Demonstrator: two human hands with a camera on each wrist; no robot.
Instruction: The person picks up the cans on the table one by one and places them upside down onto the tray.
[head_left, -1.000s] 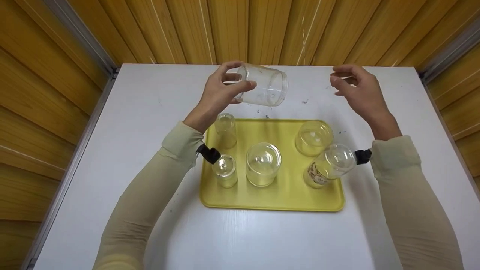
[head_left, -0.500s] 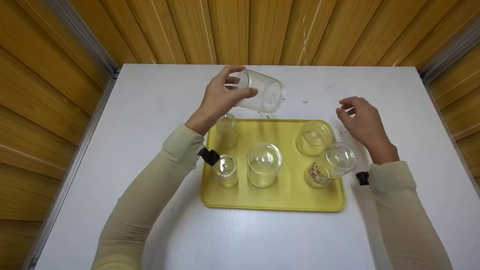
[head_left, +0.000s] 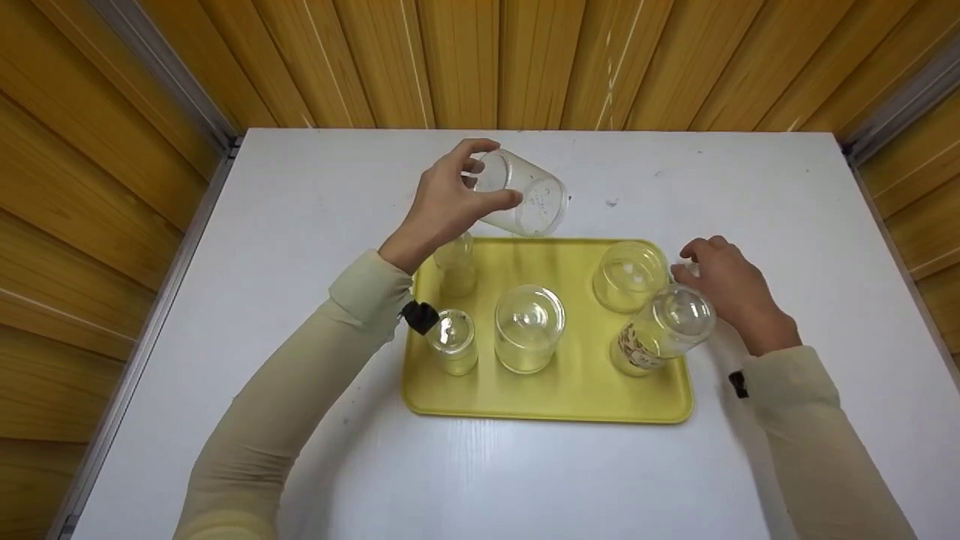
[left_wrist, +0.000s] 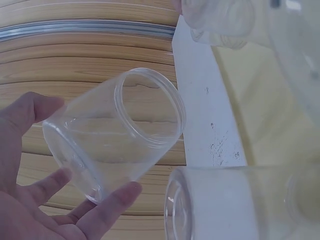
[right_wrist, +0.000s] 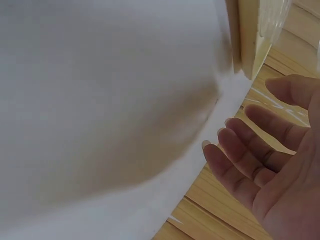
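Observation:
My left hand [head_left: 444,204] grips a clear jar [head_left: 536,191] by one end, above the far edge of the yellow tray [head_left: 570,394]. The jar is tilted on its side; in the left wrist view its ridged rim [left_wrist: 176,107] points away from the palm. Thumb and fingers lie spread around the other end. My right hand [head_left: 731,289] hovers beside the tray's right edge with fingers loosely curled and nothing in them. Nearest to it are a wide clear jar [head_left: 628,277] and a taller jar with a printed label [head_left: 637,352], both on the tray.
Also on the tray stand a large clear jar [head_left: 527,337] in the middle and two narrow jars, one at the front left [head_left: 455,349] and one at the back left [head_left: 456,270]. A wood-look panel wall [head_left: 525,67] rises behind the white table [head_left: 300,217].
My right hand has come down toward the tray's right edge from farther back. My left hand has lowered slightly toward me, and the jar in it has tilted further.

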